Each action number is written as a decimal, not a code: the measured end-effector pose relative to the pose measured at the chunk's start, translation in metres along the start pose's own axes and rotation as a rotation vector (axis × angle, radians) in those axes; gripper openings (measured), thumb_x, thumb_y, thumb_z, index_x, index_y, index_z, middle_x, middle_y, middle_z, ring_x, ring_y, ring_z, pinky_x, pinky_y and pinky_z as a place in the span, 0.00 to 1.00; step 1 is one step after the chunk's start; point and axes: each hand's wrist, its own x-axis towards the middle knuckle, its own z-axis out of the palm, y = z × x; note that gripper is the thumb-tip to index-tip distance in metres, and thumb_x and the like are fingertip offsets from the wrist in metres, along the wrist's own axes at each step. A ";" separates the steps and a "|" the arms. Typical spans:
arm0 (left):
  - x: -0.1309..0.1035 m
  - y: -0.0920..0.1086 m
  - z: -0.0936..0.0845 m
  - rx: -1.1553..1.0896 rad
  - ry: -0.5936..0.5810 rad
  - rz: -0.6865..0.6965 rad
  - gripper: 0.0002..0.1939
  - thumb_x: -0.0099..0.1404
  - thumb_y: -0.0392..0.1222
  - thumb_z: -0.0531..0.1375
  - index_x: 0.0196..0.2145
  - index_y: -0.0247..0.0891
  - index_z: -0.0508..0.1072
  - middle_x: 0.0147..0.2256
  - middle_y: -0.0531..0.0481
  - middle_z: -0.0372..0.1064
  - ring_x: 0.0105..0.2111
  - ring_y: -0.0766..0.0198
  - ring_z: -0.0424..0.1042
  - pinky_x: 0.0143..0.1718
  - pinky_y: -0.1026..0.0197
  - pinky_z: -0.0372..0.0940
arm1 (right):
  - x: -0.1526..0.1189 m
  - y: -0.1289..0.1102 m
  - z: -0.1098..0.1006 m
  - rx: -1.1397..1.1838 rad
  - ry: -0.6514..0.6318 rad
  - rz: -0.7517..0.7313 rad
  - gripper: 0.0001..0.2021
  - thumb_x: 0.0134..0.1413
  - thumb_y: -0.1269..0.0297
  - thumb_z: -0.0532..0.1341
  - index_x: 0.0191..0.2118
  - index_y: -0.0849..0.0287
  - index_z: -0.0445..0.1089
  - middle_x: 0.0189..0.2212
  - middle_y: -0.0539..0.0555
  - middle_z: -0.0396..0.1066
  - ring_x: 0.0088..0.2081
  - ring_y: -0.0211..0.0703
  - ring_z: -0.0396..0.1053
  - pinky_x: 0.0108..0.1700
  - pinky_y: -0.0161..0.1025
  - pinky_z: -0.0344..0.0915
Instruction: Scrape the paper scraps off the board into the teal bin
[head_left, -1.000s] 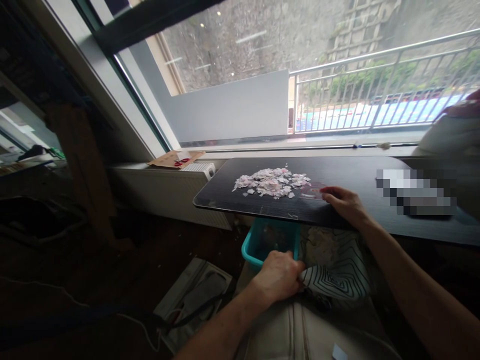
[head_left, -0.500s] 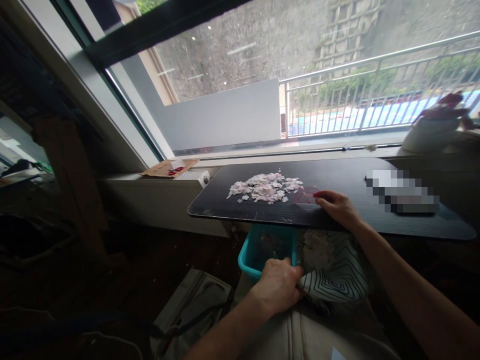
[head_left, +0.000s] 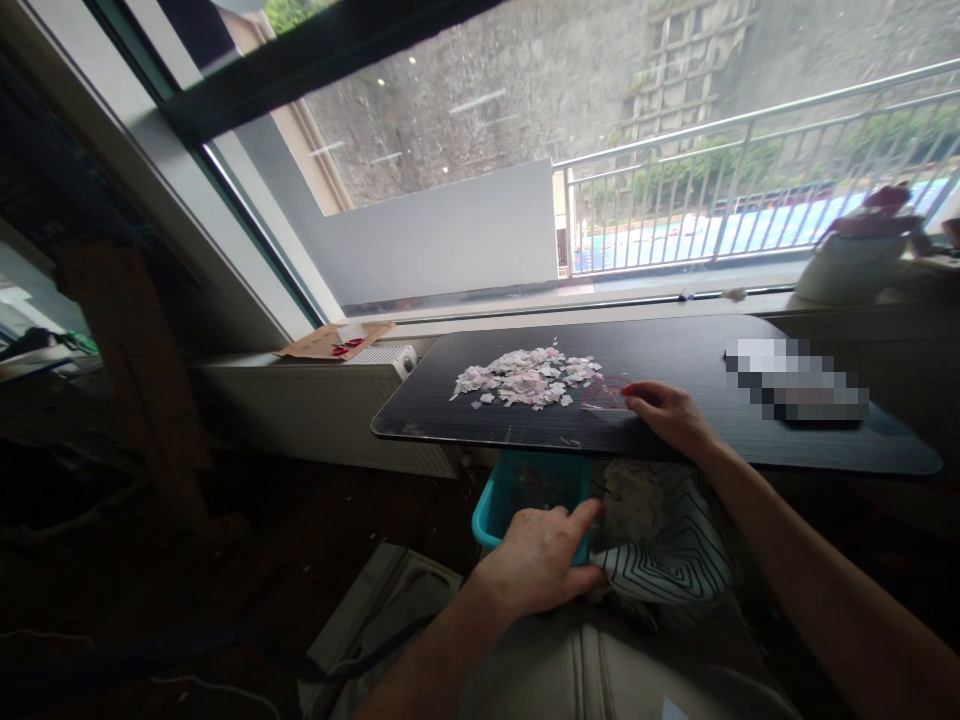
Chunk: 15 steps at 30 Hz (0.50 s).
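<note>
- A dark tabletop (head_left: 675, 350) stands along a wide window, with a metal balcony railing (head_left: 750, 190) and a stone wall outside; a white radiator (head_left: 330, 410) runs under the sill at the left.
- On the tabletop lies a loose pile of paper scraps (head_left: 525, 377), pale pink and white, spread flat toward the near left part of the surface.
- Just right of the pile, touching its edge, lies a clear plastic sheet with red markings (head_left: 609, 394).
- The right hand (head_left: 671, 415) rests on the tabletop with its fingertips on that sheet; the grip is slack, fingers bent and pressing flat, closed on nothing.
- Under the tabletop edge, on the person's lap, sits a teal bin (head_left: 525, 490), open at the top, with a black-and-white striped cloth (head_left: 675, 550) beside it on the right, some scraps lying on it.
- The left hand (head_left: 544, 560) lies against the near wall of the bin, forefinger stretched out along its rim, thumb toward the cloth; the grip looks loose, touching and not clenched.
- The scraps look very light and limp: they would scatter at a breath and are hard to pinch singly, so they likely handle best swept together with a flat edge or the side of a hand.
- The pile lies just left of the right hand, and above and beyond the bin.
</note>
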 end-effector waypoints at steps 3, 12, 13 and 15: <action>-0.003 -0.007 -0.016 -0.138 0.132 0.011 0.27 0.62 0.54 0.59 0.57 0.46 0.61 0.41 0.51 0.70 0.40 0.57 0.70 0.41 0.61 0.62 | 0.000 0.001 0.001 0.001 0.003 -0.002 0.14 0.48 0.59 0.58 0.37 0.59 0.76 0.33 0.54 0.77 0.36 0.46 0.72 0.41 0.41 0.66; 0.073 -0.065 -0.089 -0.407 0.444 -0.149 0.17 0.64 0.50 0.57 0.43 0.36 0.74 0.28 0.51 0.70 0.28 0.63 0.71 0.30 0.65 0.64 | 0.002 0.005 0.003 0.017 0.004 -0.021 0.14 0.48 0.59 0.58 0.37 0.58 0.76 0.34 0.54 0.77 0.37 0.45 0.72 0.41 0.40 0.66; 0.088 -0.073 -0.098 -0.410 0.447 -0.159 0.16 0.65 0.49 0.56 0.43 0.34 0.74 0.29 0.50 0.71 0.27 0.64 0.71 0.29 0.65 0.64 | 0.002 0.006 0.003 0.020 0.002 -0.024 0.14 0.48 0.59 0.58 0.37 0.58 0.76 0.34 0.53 0.77 0.37 0.45 0.72 0.41 0.40 0.66; 0.116 -0.086 -0.116 -0.402 0.464 -0.198 0.16 0.67 0.46 0.54 0.44 0.32 0.72 0.31 0.48 0.72 0.26 0.65 0.71 0.28 0.66 0.64 | 0.002 0.005 0.003 0.026 -0.003 -0.029 0.13 0.48 0.59 0.58 0.37 0.57 0.76 0.34 0.53 0.77 0.36 0.45 0.72 0.41 0.41 0.66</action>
